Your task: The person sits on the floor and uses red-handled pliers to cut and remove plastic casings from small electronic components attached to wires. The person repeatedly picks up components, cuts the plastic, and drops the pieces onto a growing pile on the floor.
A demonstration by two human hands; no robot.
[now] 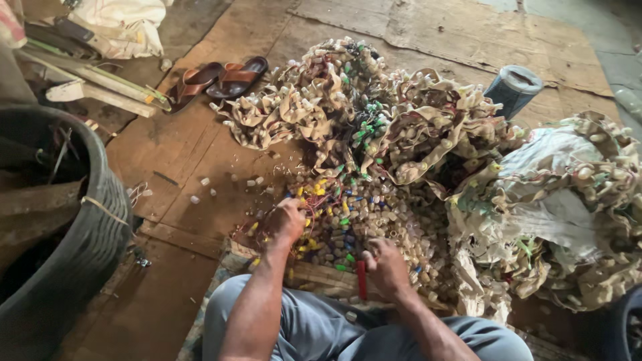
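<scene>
I sit on the floor in grey trousers before a heap of small cylindrical pieces (364, 214), mostly beige, with yellow, green and blue ones mixed in. My left hand (286, 219) rests on the left side of the heap, fingers curled among yellow pieces and thin red wires. My right hand (386, 266) is closed around a red-handled tool (361, 279) at the heap's near edge. Behind the heap lie tangled beige strips (348, 107) studded with the same pieces.
A large dark tub (73, 220) stands at the left. Brown sandals (217, 79) lie at the back, near wooden sticks (93, 83). A blue-grey can (513, 88) stands at the back right. A white sack with more strips (568, 200) fills the right.
</scene>
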